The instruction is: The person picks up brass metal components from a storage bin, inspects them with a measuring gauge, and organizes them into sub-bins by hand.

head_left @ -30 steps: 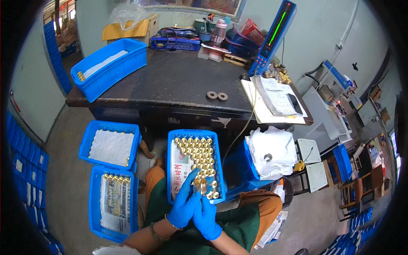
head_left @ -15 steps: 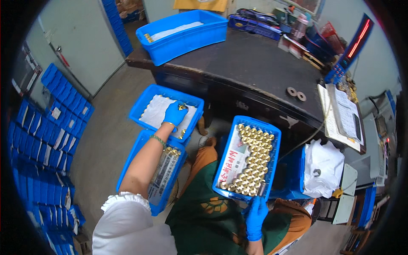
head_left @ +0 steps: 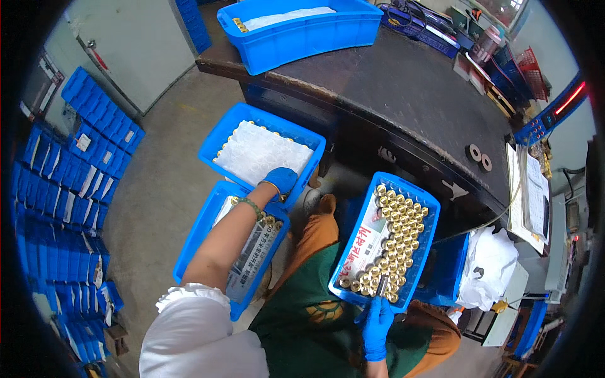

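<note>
My left hand (head_left: 282, 181), in a blue glove, is closed at the near right corner of a blue bin (head_left: 210, 140). White paper (head_left: 261, 150) covers most of that bin, with brass fittings (head_left: 251, 122) showing along its edges. Those fingers point downward and hide whatever they hold. Blue-gloved too, my right hand (head_left: 376, 321) grips a short, dark metal rod (head_left: 382, 285) over the near edge of another blue bin (head_left: 426, 268). Rows of round brass fittings (head_left: 392, 252) stand in this bin on printed paper (head_left: 364, 242).
A third blue bin (head_left: 184, 257) lies under my left forearm. On the dark table (head_left: 403, 94) are a large blue bin (head_left: 309, 39), two metal rings (head_left: 479, 157) and papers (head_left: 532, 189). Stacked blue bins (head_left: 57, 239) line the left side. White plastic (head_left: 485, 268) covers a bin at right.
My left hand has moved from over the middle of the paper to the bin's near right corner, and the brass fitting it held is now hidden. The whole view has shifted slightly.
</note>
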Demonstrator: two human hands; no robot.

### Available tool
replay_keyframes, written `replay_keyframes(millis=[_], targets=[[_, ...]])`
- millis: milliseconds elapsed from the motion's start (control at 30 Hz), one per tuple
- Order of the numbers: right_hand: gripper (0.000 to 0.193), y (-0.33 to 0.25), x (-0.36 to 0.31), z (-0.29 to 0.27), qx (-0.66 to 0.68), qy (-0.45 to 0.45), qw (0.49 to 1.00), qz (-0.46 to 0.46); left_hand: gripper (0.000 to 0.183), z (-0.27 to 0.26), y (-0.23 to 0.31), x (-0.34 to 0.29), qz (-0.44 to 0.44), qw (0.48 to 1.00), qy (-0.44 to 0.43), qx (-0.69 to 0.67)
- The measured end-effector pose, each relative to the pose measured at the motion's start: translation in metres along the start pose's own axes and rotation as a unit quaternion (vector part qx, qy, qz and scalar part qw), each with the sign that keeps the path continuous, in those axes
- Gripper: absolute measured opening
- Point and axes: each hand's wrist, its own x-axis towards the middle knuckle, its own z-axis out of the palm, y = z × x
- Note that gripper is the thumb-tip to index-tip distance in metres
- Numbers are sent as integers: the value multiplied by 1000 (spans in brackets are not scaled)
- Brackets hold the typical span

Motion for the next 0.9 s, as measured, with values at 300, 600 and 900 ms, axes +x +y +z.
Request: replay_keyframes(millis=[300, 600, 900], targets=[[23, -2, 4, -4, 6, -9, 1000, -26, 35, -37, 64, -18, -13, 948, 220, -228], [24, 0, -3, -21, -19, 4, 996, -82, 12, 48, 277, 24, 156, 950, 194, 189], [22, 3, 2, -43, -17, -10, 997, -78, 20, 22, 278, -7, 99, 878, -102, -457]])
